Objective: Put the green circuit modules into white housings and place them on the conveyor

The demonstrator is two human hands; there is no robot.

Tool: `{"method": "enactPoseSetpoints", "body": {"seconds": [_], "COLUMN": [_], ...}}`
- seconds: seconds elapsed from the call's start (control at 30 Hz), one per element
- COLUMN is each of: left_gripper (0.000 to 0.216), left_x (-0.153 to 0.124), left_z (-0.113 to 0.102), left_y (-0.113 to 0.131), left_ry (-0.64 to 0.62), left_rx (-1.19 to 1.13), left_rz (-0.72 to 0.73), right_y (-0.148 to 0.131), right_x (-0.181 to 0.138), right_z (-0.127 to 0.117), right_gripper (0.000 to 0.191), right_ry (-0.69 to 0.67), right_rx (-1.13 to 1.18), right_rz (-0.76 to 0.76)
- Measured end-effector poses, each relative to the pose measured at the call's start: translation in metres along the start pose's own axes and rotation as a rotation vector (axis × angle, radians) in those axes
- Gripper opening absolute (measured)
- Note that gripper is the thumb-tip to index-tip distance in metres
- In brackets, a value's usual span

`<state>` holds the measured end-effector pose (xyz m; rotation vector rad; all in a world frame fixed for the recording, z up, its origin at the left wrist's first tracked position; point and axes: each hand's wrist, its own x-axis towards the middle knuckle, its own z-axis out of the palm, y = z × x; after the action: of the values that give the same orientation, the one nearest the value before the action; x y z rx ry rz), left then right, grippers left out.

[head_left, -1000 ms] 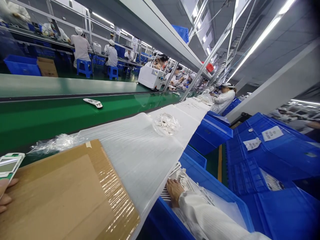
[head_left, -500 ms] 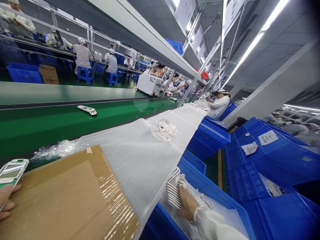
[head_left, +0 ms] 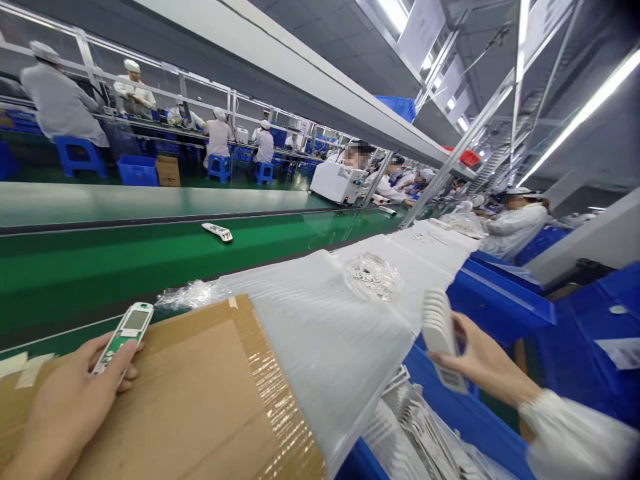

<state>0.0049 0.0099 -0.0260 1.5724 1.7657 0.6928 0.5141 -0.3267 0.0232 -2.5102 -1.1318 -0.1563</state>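
My left hand (head_left: pixel 83 393) is closed on a slim white device housing (head_left: pixel 124 337) with a grey display and a green circuit board, held over the left part of a brown cardboard box (head_left: pixel 190 393). My right hand (head_left: pixel 483 360) grips a stack of white plastic shells (head_left: pixel 443 337), raised above a blue bin (head_left: pixel 493 433). Inside that bin lie more white plastic shells (head_left: pixel 425 427) in rows, with thin clear plastic among them. A similar white handheld device (head_left: pixel 217 232) rests on the green conveyor belt beyond the box.
A clear bag of small parts (head_left: pixel 373 277) sits on the white-covered worktop (head_left: pixel 320 333). Crumpled clear plastic (head_left: pixel 193 295) lies at the box's far edge. A white machine (head_left: pixel 337 181) stands across the belt (head_left: pixel 100 267). Co-workers in white sit further off; a shelf runs overhead.
My right hand has risen out of the blue bin with a stack of white shells. The view has swung left, and my left hand with the device now shows fully.
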Motion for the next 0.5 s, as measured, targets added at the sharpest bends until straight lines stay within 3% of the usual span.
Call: {"method": "enactPoseSetpoints", "body": {"seconds": [0.1, 0.23, 0.37, 0.43, 0.5], "left_gripper": [0.041, 0.05, 0.054, 0.055, 0.057], "left_x": [-0.006, -0.009, -0.006, -0.004, -0.003], "left_z": [-0.003, -0.001, 0.002, 0.004, 0.006], "left_y": [0.006, 0.005, -0.002, -0.006, -0.008], "left_ry": [-0.06, -0.064, -0.062, -0.075, -0.086], "left_rx": [-0.028, -0.088, -0.107, -0.112, -0.118], "left_rz": [0.0, 0.055, 0.077, 0.068, 0.047], "right_y": [-0.089, -0.187, -0.237, -0.241, -0.232], "right_x": [0.066, 0.127, 0.15, 0.152, 0.15], "right_z": [0.001, 0.035, 0.083, 0.097, 0.1], "right_gripper": [0.074, 0.074, 0.043, 0.037, 0.043], "right_ry": [-0.225, -0.631, -0.828, -0.843, -0.831], "right_rx": [-0.093, -0.271, -0.254, -0.244, -0.246], "right_rz": [-0.603, -1.118, -1.327, -1.354, -1.368]}}
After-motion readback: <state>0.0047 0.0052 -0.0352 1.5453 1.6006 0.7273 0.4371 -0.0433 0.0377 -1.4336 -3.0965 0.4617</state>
